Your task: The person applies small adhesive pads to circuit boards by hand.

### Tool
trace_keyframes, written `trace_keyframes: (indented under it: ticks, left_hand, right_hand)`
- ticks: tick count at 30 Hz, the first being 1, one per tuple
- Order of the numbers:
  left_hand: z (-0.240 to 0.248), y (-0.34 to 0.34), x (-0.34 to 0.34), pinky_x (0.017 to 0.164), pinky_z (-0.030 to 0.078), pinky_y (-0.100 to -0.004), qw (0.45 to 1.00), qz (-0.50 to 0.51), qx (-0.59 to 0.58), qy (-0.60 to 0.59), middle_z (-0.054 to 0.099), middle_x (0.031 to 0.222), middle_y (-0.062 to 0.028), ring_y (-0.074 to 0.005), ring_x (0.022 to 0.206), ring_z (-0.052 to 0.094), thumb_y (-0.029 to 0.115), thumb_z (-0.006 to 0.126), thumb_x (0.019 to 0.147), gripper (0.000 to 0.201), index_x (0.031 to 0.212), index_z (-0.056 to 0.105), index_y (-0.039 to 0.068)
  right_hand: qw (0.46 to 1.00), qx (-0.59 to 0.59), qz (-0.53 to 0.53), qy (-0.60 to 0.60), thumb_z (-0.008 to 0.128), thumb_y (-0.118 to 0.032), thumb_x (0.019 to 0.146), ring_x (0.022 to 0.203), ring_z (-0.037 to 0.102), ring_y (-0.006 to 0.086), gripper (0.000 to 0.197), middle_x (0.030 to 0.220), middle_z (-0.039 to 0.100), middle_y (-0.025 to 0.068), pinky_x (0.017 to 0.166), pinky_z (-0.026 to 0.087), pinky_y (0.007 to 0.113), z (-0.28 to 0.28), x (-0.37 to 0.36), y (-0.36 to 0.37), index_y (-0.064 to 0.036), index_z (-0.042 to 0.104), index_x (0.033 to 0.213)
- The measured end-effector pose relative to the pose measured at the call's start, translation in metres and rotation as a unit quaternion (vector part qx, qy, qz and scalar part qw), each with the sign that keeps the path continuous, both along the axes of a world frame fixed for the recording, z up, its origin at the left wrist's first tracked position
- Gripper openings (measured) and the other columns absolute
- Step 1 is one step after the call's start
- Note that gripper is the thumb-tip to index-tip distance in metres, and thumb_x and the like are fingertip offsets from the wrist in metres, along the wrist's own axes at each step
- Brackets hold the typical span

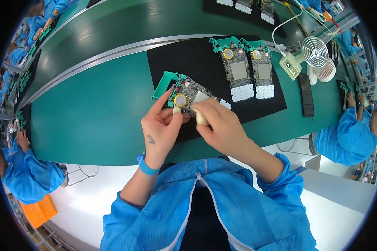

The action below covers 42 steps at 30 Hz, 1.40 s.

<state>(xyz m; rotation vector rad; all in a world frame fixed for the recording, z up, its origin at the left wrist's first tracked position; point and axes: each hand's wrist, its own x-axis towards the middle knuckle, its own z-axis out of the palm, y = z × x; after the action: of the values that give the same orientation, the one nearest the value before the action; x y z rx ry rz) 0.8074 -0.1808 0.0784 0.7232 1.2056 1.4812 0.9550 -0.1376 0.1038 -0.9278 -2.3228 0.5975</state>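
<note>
A circuit board point(192, 90) with a round yellow-rimmed coin cell point(180, 100) is held over the black mat, tilted with its green plastic frame point(166, 83) toward the upper left. My left hand point(161, 125) grips the frame end, its thumb in a pale finger cot just below the coin cell. My right hand point(222, 125) is closed at the board's lower edge, a pale finger cot on one finger; whatever its fingertips may pinch is hidden. Two similar boards, a left one point(238, 71) and a right one point(262, 71), lie side by side farther right on the mat.
The black mat point(176, 54) covers part of the green table point(83, 113). At right are a small white fan point(314, 52) with a cable and a black phone point(306, 95). More boards point(244, 6) lie on the far bench. Co-workers in blue sit at left point(33, 178) and right point(343, 138).
</note>
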Motion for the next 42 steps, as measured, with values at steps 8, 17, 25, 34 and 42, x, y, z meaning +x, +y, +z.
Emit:
trace_keyframes:
  ticks: [8,17,25,34,42]
  left_hand:
    - [0.002,0.002,0.0,0.072,0.055,-0.0271,1.0,-0.015,0.0,0.025,0.066,0.092,-0.0175,-0.0183,0.082,0.066,-0.005,0.051,0.085,0.049,0.132,0.037,-0.006]
    - [0.006,0.012,0.005,0.07,0.056,-0.0292,0.999,-0.04,0.003,-0.02,0.066,0.091,-0.0182,-0.0198,0.083,0.066,-0.007,0.049,0.083,0.06,0.137,0.025,-0.005]
    - [-0.003,0.012,0.002,0.065,0.052,-0.0215,0.997,-0.05,-0.003,0.062,0.066,0.089,-0.0147,-0.0136,0.076,0.065,-0.008,0.052,0.079,0.064,0.138,0.028,0.0]
    - [-0.005,0.012,0.001,0.064,0.05,-0.0197,0.998,-0.058,0.019,0.033,0.066,0.091,-0.0133,-0.0097,0.076,0.062,-0.008,0.052,0.08,0.063,0.138,0.029,0.0]
    - [-0.002,0.013,0.004,0.069,0.052,-0.0215,0.997,-0.052,0.009,0.052,0.065,0.094,-0.0143,-0.0132,0.082,0.064,-0.007,0.051,0.081,0.061,0.138,0.028,0.0]
  right_hand:
    - [0.978,0.177,-0.002,-0.11,0.071,-0.008,0.061,0.066,0.053,0.0183,0.038,0.088,0.056,0.0017,0.058,0.04,0.029,-0.004,0.006,0.0,-0.0057,0.059,0.097]
    - [0.985,0.142,-0.034,-0.093,0.07,-0.008,0.064,0.065,0.054,0.0194,0.032,0.084,0.055,0.0032,0.057,0.041,0.03,-0.003,0.008,-0.005,-0.0053,0.058,0.094]
    - [0.987,-0.086,-0.109,-0.086,0.059,-0.018,0.083,0.056,0.063,0.0281,0.027,0.067,0.061,0.0126,0.047,0.047,0.036,-0.006,-0.01,-0.014,-0.006,0.046,0.104]
    - [0.983,0.056,-0.087,-0.154,0.061,-0.017,0.079,0.042,0.056,0.0248,0.02,0.05,0.052,0.0058,0.038,0.041,0.036,-0.009,-0.015,-0.009,-0.0078,0.046,0.09]
    - [0.993,0.01,-0.067,-0.099,0.061,-0.017,0.078,0.041,0.056,0.0249,0.022,0.048,0.052,0.0053,0.039,0.041,0.035,-0.01,-0.002,-0.005,-0.0082,0.05,0.096]
